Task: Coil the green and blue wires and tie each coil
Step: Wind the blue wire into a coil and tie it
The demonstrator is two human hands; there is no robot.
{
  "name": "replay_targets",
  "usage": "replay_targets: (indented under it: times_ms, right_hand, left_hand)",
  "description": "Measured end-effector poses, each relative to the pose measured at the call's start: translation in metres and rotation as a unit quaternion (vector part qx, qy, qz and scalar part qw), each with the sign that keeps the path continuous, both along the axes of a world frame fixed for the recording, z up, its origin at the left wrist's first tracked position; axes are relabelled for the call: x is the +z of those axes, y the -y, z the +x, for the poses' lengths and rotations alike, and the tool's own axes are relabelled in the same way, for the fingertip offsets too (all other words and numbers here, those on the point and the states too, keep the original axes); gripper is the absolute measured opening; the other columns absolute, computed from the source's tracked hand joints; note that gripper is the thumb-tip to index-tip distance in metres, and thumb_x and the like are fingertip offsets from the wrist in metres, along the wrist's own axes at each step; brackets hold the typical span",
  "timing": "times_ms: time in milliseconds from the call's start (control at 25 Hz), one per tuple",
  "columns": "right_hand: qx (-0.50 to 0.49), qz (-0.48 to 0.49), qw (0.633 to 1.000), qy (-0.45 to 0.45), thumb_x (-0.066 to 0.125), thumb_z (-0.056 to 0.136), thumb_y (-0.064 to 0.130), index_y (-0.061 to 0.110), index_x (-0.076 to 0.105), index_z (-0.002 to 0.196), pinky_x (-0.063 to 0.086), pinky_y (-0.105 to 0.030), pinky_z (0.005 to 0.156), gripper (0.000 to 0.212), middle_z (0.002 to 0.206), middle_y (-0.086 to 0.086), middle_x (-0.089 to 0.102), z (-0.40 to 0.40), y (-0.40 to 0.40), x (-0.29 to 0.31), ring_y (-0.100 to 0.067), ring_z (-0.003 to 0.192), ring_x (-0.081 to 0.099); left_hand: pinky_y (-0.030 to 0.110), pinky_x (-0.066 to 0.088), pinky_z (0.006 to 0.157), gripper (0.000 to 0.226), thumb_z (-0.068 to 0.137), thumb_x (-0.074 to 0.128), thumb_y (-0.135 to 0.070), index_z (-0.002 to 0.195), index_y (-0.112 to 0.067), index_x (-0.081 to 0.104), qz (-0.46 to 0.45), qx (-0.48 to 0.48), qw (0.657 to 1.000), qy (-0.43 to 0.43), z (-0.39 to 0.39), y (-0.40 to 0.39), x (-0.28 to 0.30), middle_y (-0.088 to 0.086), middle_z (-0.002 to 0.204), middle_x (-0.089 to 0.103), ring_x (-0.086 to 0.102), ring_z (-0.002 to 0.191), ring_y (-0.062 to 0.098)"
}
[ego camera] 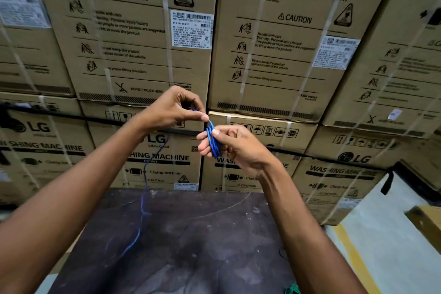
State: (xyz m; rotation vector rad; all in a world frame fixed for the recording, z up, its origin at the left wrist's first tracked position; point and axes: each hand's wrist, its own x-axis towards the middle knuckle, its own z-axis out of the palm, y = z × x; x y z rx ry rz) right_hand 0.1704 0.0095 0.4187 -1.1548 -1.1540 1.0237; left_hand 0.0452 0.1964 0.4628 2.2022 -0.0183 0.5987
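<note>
Above the dark bench [191,234], the right hand [235,148] clasps a small coil of blue wire [212,142]; the left hand [175,108], just beside the coil, pinches the strand; loose tail trails to the bench and may snag, loosening the turns; green wire [293,290] lies at the bench's near edge.

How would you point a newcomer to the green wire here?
Start at the dark worktop in front of the stacked cardboard boxes. Follow its near edge to beside the right forearm: the green wire peeks in there, lying on the top. Unlike the blue wire, no hand touches it.
</note>
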Motion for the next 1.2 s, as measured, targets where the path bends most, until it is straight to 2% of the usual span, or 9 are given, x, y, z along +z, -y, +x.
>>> replay_targets:
  times_ms: [120, 160, 240, 320, 520, 760, 920, 1080, 1200]
  right_hand:
    - [0.032, 0.043, 0.993, -0.104, 0.053, 0.101, 0.016, -0.005, 0.067, 0.115, 0.058, -0.026, 0.076, 0.029, 0.091, -0.011, 0.075, -0.005, 0.001, 0.006, -0.018, 0.08, 0.072]
    - [0.033, 0.063, 0.987, -0.142, 0.054, 0.1, 0.016, -0.006, 0.067, 0.115, 0.059, -0.026, 0.076, 0.03, 0.091, -0.011, 0.075, -0.006, -0.001, 0.008, -0.017, 0.079, 0.073]
    - [0.007, 0.096, 0.979, -0.178, 0.051, 0.102, 0.014, -0.006, 0.066, 0.117, 0.06, -0.027, 0.078, 0.029, 0.092, -0.009, 0.077, -0.006, -0.007, 0.013, -0.015, 0.079, 0.073]
    - [-0.043, 0.108, 0.98, -0.162, 0.047, 0.105, 0.012, -0.004, 0.067, 0.117, 0.059, -0.028, 0.08, 0.028, 0.093, -0.007, 0.077, -0.006, -0.015, 0.015, -0.013, 0.08, 0.074]
    - [-0.171, 0.14, 0.968, -0.119, 0.049, 0.105, 0.01, -0.007, 0.066, 0.117, 0.06, -0.027, 0.082, 0.026, 0.103, -0.012, 0.077, -0.002, -0.033, -0.007, -0.018, 0.093, 0.075]
    - [-0.259, 0.155, 0.947, 0.108, 0.052, 0.103, 0.004, 0.01, 0.072, 0.1, 0.059, -0.037, 0.086, 0.02, 0.094, -0.009, 0.078, 0.005, -0.044, -0.031, -0.016, 0.087, 0.074]
    - [-0.243, 0.127, 0.943, 0.191, 0.052, 0.102, 0.002, -0.005, 0.072, 0.098, 0.058, -0.031, 0.086, 0.021, 0.092, -0.015, 0.077, 0.011, -0.031, -0.027, -0.017, 0.084, 0.073]
    - [-0.128, 0.04, 0.966, 0.221, 0.045, 0.107, 0.008, -0.01, 0.066, 0.106, 0.059, -0.035, 0.083, 0.027, 0.095, -0.023, 0.075, 0.003, -0.019, -0.009, -0.025, 0.081, 0.073]
    - [-0.067, 0.007, 0.979, 0.19, 0.039, 0.11, 0.016, -0.01, 0.065, 0.112, 0.057, -0.033, 0.078, 0.037, 0.099, -0.026, 0.075, 0.004, -0.012, 0.004, -0.026, 0.083, 0.072]
  left_hand:
    - [0.032, 0.037, 0.062, 0.016, 0.088, 0.076, -0.032, 0.092, -0.017, 0.078, -0.166, -0.003, 0.986, 0.026, 0.009, -0.002, -0.033, 0.017, 0.084, 0.064, 0.049, 0.074, 0.028]
    - [0.032, 0.031, 0.061, 0.018, 0.09, 0.074, -0.036, 0.097, -0.02, 0.078, -0.221, 0.006, 0.975, 0.03, 0.012, 0.002, -0.046, 0.019, 0.087, 0.058, 0.043, 0.078, 0.029]
    - [0.026, 0.024, 0.055, 0.015, 0.099, 0.063, -0.027, 0.097, -0.029, 0.078, -0.266, 0.04, 0.963, 0.019, 0.014, 0.019, -0.067, 0.012, 0.074, 0.049, 0.036, 0.062, 0.018]
    - [0.02, 0.019, 0.044, 0.038, 0.105, 0.05, -0.015, 0.084, -0.031, 0.077, -0.249, 0.063, 0.966, 0.017, 0.013, 0.042, -0.084, 0.0, 0.056, 0.036, 0.028, 0.045, 0.005]
    - [0.023, 0.027, 0.048, 0.032, 0.105, 0.049, -0.024, 0.09, -0.017, 0.076, -0.136, 0.104, 0.985, -0.029, -0.006, 0.063, -0.108, -0.008, 0.048, 0.042, 0.037, 0.046, 0.006]
    - [0.032, 0.032, 0.05, 0.033, 0.094, 0.058, -0.042, 0.069, -0.023, 0.069, 0.104, 0.165, 0.977, -0.092, -0.029, 0.064, -0.077, -0.004, 0.046, 0.045, 0.039, 0.045, 0.008]
    - [0.032, 0.042, 0.052, 0.027, 0.089, 0.067, -0.043, 0.069, -0.027, 0.069, 0.175, 0.231, 0.955, -0.053, -0.035, 0.045, -0.038, -0.005, 0.055, 0.061, 0.052, 0.051, 0.01]
    - [0.026, 0.045, 0.053, 0.01, 0.082, 0.081, -0.042, 0.074, -0.039, 0.075, 0.16, 0.172, 0.971, -0.05, -0.03, 0.027, 0.0, -0.016, 0.062, 0.068, 0.058, 0.055, 0.003]
    - [0.017, 0.045, 0.059, 0.01, 0.079, 0.085, -0.03, 0.079, -0.023, 0.078, 0.101, 0.106, 0.988, -0.038, -0.018, 0.016, 0.01, -0.011, 0.068, 0.072, 0.06, 0.062, -0.002]
